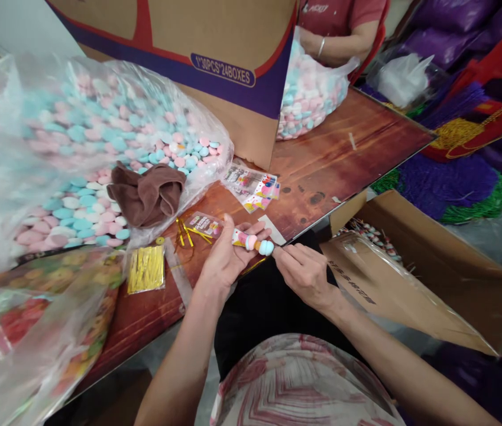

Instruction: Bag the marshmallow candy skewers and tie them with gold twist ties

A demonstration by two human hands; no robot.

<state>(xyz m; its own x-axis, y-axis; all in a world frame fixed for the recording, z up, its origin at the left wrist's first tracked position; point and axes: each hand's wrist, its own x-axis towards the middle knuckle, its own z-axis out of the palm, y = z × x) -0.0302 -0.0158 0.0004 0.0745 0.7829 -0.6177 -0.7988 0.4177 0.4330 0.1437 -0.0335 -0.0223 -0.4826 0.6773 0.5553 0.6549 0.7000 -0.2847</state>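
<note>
My left hand (228, 254) is closed around a small candy skewer (255, 243) with pink, white, orange-brown and blue pieces, partly in a printed wrapper. At the blue end of the skewer, my right hand (301, 269) is closed in a pinch; what lies between its fingertips is hidden. Printed clear bags (253, 186) lie on the table beyond my left hand, and another printed bag (204, 225) is just left of it. Loose gold ties (184, 234) are beside that bag, and a pack of gold ties (146, 270) lies farther left.
A large bag of pink, blue and white candies (86, 136) fills the left, with a brown cloth (146, 195) on it. Behind stands a big carton (215, 35). An open box (432, 284) holding skewers is at right. Across the table a person (343, 35) handles another candy bag (308, 94).
</note>
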